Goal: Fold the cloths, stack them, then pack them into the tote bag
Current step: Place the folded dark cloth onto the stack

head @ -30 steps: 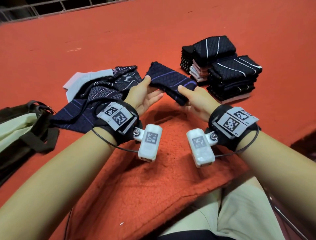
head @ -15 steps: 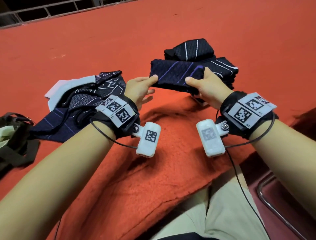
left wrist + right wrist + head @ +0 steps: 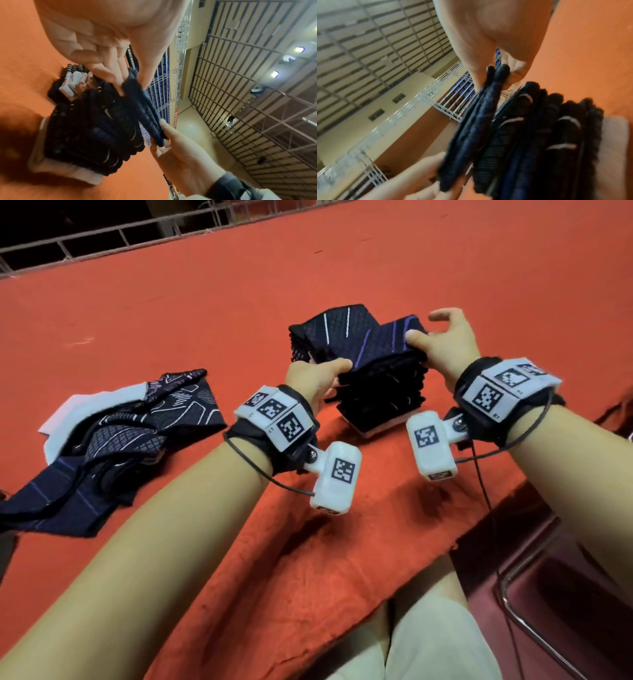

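1. Left hand (image 3: pixel 317 378) and right hand (image 3: pixel 445 344) each pinch an end of the folded navy purple-striped quilted cloth (image 3: pixel 380 344)
2. Cloth sits atop, seemingly touching, the near stack of folded dark cloths (image 3: pixel 380 395) between both hands

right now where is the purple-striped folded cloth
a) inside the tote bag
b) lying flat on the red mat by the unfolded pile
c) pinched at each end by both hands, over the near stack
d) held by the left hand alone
c: the left hand and right hand each pinch an end of the folded cloth, over the near stack.
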Action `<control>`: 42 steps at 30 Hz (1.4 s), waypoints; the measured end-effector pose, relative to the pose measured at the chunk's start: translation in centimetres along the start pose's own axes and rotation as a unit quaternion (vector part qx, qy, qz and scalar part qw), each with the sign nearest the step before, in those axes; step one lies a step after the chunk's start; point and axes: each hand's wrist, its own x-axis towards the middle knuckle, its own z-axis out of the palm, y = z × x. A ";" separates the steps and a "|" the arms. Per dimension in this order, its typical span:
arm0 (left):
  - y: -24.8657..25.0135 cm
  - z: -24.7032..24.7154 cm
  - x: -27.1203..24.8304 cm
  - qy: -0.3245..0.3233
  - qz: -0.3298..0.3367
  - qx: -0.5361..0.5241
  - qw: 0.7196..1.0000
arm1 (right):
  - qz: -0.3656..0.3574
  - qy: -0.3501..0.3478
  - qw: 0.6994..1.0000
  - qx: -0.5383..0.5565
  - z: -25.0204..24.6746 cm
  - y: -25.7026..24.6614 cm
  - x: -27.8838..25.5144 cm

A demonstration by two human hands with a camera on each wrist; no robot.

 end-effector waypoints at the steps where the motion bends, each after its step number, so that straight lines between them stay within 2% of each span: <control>1: 0.0 0.2 0.2 0.002 0.007 0.012 1.000 | -0.018 0.000 0.999 -0.040 -0.1 0.4 0.2; 4: -0.4 0.4 1.0 0.005 0.022 0.059 0.998 | -0.050 -0.008 0.993 -0.107 -0.2 1.4 0.7; 10: -1.4 0.3 2.0 0.009 0.057 0.138 0.989 | -0.078 -0.019 0.987 -0.142 0.4 2.5 0.9; 18: -1.4 0.7 2.8 0.008 0.065 0.142 0.988 | -0.073 -0.049 0.978 -0.188 0.6 3.4 2.0; 24: -2.1 0.9 3.2 -0.012 0.036 0.185 0.982 | -0.040 -0.103 0.949 -0.294 0.9 5.9 3.1; 28: -2.2 1.2 3.3 -0.022 0.038 0.200 0.979 | -0.011 -0.145 0.947 -0.285 0.5 5.6 2.6; 31: -2.2 1.3 3.2 -0.029 0.030 0.172 0.984 | 0.019 -0.165 0.957 -0.240 0.0 4.8 1.7; 34: -2.1 1.2 2.8 -0.044 0.022 0.161 0.986 | 0.016 -0.154 0.968 -0.196 -0.2 4.5 1.2; 37: -2.0 0.8 2.2 -0.052 0.028 0.166 0.984 | 0.008 -0.136 0.970 -0.201 -0.1 3.9 0.8; 42: -1.2 -1.4 1.6 -0.068 0.031 0.218 0.973 | -0.065 -0.072 0.967 -0.236 0.0 2.4 1.2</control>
